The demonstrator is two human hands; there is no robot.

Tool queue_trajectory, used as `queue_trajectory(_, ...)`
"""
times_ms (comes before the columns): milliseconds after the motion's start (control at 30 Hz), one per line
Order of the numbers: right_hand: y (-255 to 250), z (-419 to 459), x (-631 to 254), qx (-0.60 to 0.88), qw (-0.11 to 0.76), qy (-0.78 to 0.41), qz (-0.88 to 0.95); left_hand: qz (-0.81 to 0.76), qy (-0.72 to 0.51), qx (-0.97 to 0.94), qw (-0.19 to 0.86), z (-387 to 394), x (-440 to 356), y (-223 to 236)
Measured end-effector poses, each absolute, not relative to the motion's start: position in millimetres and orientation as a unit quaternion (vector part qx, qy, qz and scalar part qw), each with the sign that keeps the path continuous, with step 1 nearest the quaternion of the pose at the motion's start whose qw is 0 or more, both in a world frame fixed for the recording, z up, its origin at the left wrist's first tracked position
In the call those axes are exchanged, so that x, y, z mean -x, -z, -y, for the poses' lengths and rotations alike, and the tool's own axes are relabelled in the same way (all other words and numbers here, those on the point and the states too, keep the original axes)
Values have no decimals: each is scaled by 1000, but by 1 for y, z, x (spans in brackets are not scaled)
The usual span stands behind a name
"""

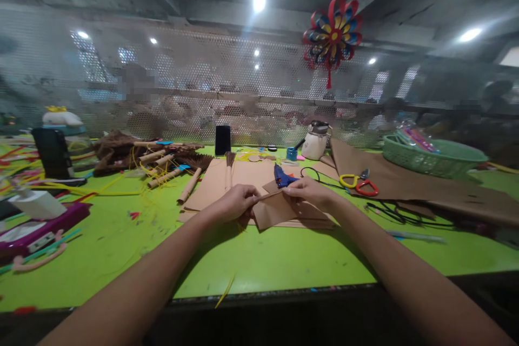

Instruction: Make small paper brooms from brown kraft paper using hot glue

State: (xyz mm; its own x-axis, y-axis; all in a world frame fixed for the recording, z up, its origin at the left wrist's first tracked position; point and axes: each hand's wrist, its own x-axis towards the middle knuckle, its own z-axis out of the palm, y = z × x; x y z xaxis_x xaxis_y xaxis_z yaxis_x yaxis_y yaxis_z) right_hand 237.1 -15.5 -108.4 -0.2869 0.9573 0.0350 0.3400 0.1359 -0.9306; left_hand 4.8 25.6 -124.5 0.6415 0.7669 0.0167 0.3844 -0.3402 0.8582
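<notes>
Between my two hands is a piece of brown paper (271, 213) with a folded upper edge. My left hand (238, 201) is closed, pinching the paper's left end. At the right end, the fingers of my right hand (308, 191) close on the same edge. A blue glue gun (284, 177) lies just behind the paper, close to my right fingertips. Beneath both hands spreads a stack of flat brown paper sheets (208, 183). A rolled paper stick with a frayed brown top (229, 170) rests on those sheets, beyond my left hand.
Left on the green table (279, 270) are several rolled paper sticks (190, 186), a dark phone (52, 154) and a purple power strip (44, 232). Scissors with yellow and red handles (367, 188), black cable (399, 213), a green basket (441, 157) and a white bottle (315, 141) stand or lie rightward.
</notes>
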Motion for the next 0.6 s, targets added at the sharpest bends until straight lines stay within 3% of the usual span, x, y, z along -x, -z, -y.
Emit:
queue_trajectory(167, 105, 13, -247, 511, 449, -371, 633, -355, -212, -833, 368, -30, -6, 128)
queue_trajectory(333, 106, 12, -235, 483, 395, -249, 740, -344, -212, -855, 324, -26, -12, 112)
queue_trajectory(433, 103, 11, -230, 474, 358, -235, 769, -331, -191, -869, 314, -28, -17, 93)
queue_trajectory(600, 91, 11, -228, 444, 418, -170, 774, -341, -228, -876, 252, -35, -22, 70)
